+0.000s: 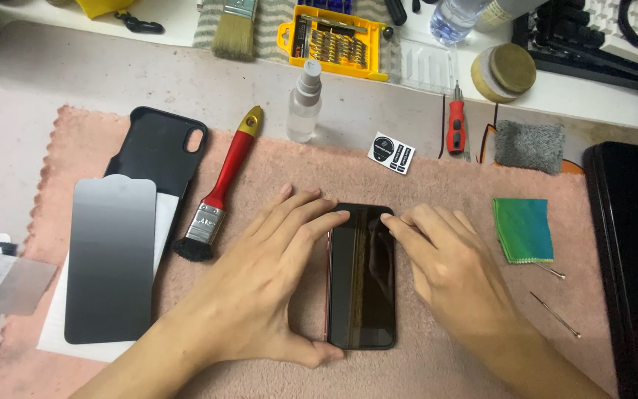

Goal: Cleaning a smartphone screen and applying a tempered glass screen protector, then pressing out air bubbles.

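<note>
A black smartphone [362, 284] lies face up on a pink towel [437, 185] in the middle of the view. My left hand [260, 288] rests on its left side, fingertips on the top edge and thumb at the bottom left corner. My right hand [448, 270] lies on the phone's right side, with its fingertips touching the top right of the screen. Neither hand grips the phone; both press flat against it. A dark tinted screen protector sheet [110, 258] lies on white backing paper to the left.
A black phone case [158, 151] and a red-handled brush [219, 192] lie to the left. A spray bottle [305, 103], yellow bit set [334, 41], red screwdriver [455, 125], grey cloth [529, 145], green cloth [523, 229] and thin metal picks [555, 314] surround the towel. A dark device [633, 258] sits at right.
</note>
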